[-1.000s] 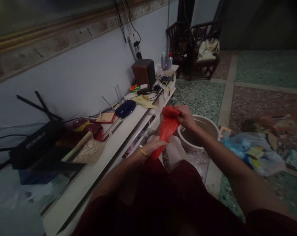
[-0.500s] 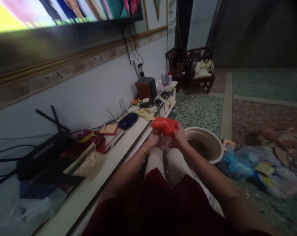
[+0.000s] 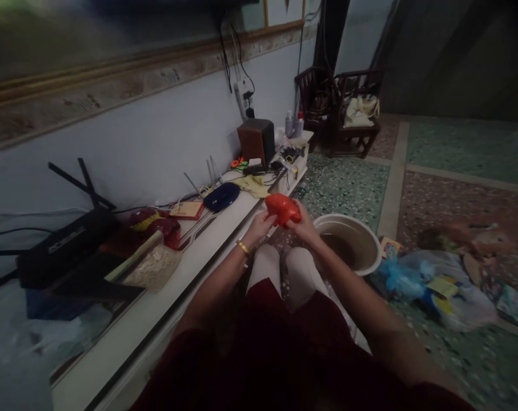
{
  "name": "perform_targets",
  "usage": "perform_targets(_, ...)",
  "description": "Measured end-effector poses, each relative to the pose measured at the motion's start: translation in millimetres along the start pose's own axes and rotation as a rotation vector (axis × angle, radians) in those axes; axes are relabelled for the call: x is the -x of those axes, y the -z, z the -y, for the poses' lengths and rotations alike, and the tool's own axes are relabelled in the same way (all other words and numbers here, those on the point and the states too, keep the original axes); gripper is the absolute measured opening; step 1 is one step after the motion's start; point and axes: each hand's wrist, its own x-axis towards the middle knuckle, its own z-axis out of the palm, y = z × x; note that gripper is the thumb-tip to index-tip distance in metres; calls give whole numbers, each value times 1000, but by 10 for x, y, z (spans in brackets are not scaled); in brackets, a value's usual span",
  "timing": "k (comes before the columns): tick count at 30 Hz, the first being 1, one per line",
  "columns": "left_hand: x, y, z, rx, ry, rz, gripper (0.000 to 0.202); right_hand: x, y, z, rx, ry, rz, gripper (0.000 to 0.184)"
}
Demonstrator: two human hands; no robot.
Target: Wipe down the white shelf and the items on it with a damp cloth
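Both of my hands hold a scrunched red plastic bag (image 3: 281, 208) in front of me, above my knees. My left hand (image 3: 259, 225), with a gold bangle at the wrist, grips its left end. My right hand (image 3: 304, 226) is closed on its right end. The bag is bunched into a small ball. Just right of my hands a round beige basin (image 3: 360, 235) with dark liquid stands on the floor.
A long white shelf (image 3: 207, 251) along the wall on my left carries a black router (image 3: 57, 245), a bag of nuts (image 3: 153, 265), a dark blue dish (image 3: 221, 195), a brown speaker (image 3: 256, 140) and cables. Plastic bags and litter (image 3: 438, 282) lie on the floor at right. Wooden chairs (image 3: 348, 111) stand at the back.
The red bag hung stretched between my hands a second ago; now it is bunched into a tight ball between both hands, which have come close together.
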Motion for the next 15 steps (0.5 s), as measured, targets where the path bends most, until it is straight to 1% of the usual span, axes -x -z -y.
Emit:
perform_targets(2,8,-27,-41,-113,14,-12,24,-28,48,36,39,49,64,71)
perform_targets(3,13,-42,-63,-221,-8,-39,26,-46,43,33,69,60,51,67)
perform_targets(5,33,-67,-95,-488,-83,-123,25,-89,-11,-16,147,42,-33,56)
perform_targets(7,77,-88,-92,-692,-138,-201,14,-139,-91,-107,219,-34,-116,46)
perform_targets(8,106,-96,-77,-732,-156,-223,6,-164,-131,-157,245,-72,-129,43)
perform_targets(9,137,-103,-59,-735,-173,-230,2,-188,-165,-206,261,-97,-128,41)
perform_targets(12,205,-104,-8,-624,-226,-229,10,-234,-237,-327,282,-106,-82,36)
perform_targets(14,215,-84,1,-523,-214,-219,16,-231,-264,-384,280,-96,-34,32)
perform_targets(15,212,-67,2,-459,-186,-189,20,-221,-274,-406,271,-89,-2,31)
